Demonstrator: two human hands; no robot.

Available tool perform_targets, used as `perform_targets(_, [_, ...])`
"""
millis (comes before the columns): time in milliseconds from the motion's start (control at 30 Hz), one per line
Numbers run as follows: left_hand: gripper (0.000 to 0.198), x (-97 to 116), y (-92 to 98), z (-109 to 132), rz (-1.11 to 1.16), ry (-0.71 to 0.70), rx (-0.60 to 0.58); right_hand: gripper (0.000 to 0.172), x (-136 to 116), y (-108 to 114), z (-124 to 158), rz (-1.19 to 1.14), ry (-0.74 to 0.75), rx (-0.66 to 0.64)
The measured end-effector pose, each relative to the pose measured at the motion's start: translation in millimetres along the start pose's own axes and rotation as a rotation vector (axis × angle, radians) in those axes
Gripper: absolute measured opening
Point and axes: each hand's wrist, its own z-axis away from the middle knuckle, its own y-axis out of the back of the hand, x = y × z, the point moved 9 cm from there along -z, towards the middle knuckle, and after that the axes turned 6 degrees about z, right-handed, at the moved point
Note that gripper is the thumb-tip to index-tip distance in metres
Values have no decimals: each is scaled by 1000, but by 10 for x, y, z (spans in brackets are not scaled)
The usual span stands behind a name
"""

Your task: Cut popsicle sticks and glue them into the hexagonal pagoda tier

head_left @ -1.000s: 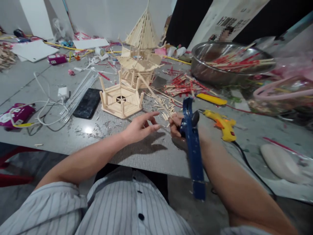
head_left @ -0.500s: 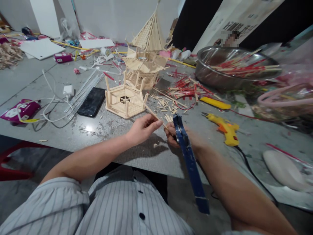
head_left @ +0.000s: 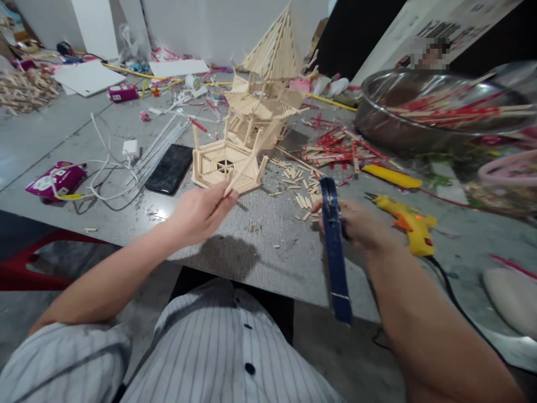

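Note:
My left hand (head_left: 201, 212) is closed in a pinch on a thin wooden stick (head_left: 240, 172), which slants up and to the right over the hexagonal stick frame (head_left: 210, 180). That frame has short upright posts at its corners and a round spoked opening in its floor. My right hand (head_left: 348, 218) is wrapped round a blue hand tool (head_left: 335, 263) that looks like a cutter; its jaws cannot be made out. Short cut stick pieces (head_left: 308, 198) lie just left of the right hand. Behind the frame stands a tiered stick pagoda (head_left: 274, 61) with a pointed roof.
A black phone (head_left: 169, 169) and a white cable lie left of the frame. On the right are a yellow glue gun (head_left: 409, 221), a yellow utility knife (head_left: 392, 176) and a steel basin (head_left: 377, 120) holding red-marked sticks. More such sticks (head_left: 335, 151) lie in a pile.
My left hand has moved left with the stick, away from the blue tool and closer to the hexagonal frame. My right hand has shifted right with the tool. The view has turned slightly left.

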Motion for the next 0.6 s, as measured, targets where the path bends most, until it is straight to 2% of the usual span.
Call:
perform_targets(67, [32,-211,-125,106,-392,111,-296,30,39,93,-48,5,-12,9])
perform_targets(100, [34,-295,-187,161,-508,140,-416,32,46,135,-67,24,-1,23])
perform_targets(167, [37,-375,-304,234,-602,145,-589,35,68,195,-96,67,8,49])
perform_targets(233, [37,-370,-372,238,-581,113,-672,38,100,242,-113,129,-9,81])
perform_targets(267, [36,-366,-369,209,-572,99,-674,38,112,270,-117,185,-22,104])
perform_targets(300, [34,-366,-325,146,-575,90,-626,37,109,304,-120,276,-26,136])
perform_targets(433, [31,-519,-60,-185,-687,112,-296,29,20,401,-141,693,17,257])
perform_targets(500, [30,-606,-116,-305,-722,46,-268,28,4,448,-158,801,15,321])
perform_targets(600, [30,-726,-275,-417,-725,-36,-318,30,-49,539,-114,933,-23,481])
